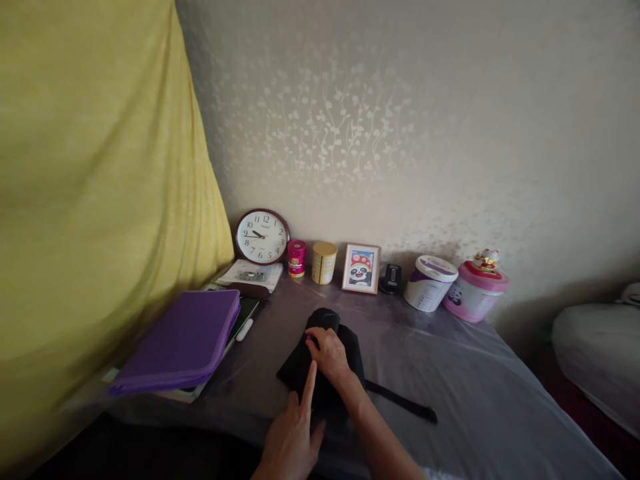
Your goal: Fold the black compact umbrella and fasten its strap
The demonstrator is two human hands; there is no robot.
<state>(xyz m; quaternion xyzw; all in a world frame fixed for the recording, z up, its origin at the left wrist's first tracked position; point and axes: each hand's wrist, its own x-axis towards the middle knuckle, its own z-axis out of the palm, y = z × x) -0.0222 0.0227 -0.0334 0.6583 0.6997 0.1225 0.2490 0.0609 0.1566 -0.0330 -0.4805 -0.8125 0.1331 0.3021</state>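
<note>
A black fabric item (351, 343) lies bunched on the table in front of me; its exact kind is unclear. One strap (405, 403) trails from it to the right. My right hand (327, 353) rests on its upper part, fingers bent and pinched together at the cloth. Below and to the left, my left hand (294, 430) points its index finger up toward the right fingertips. Its thumb is spread away, and I see nothing held in it. Part of the black fabric is hidden under my hands and forearm.
A purple zip folder (180, 340) tops a pile of books at the left, beside a yellow curtain (100, 200). Along the wall stand a clock (263, 237), a pink can (297, 259), a yellow-lidded can (324, 263), a panda picture frame (361, 269) and two tubs (430, 287).
</note>
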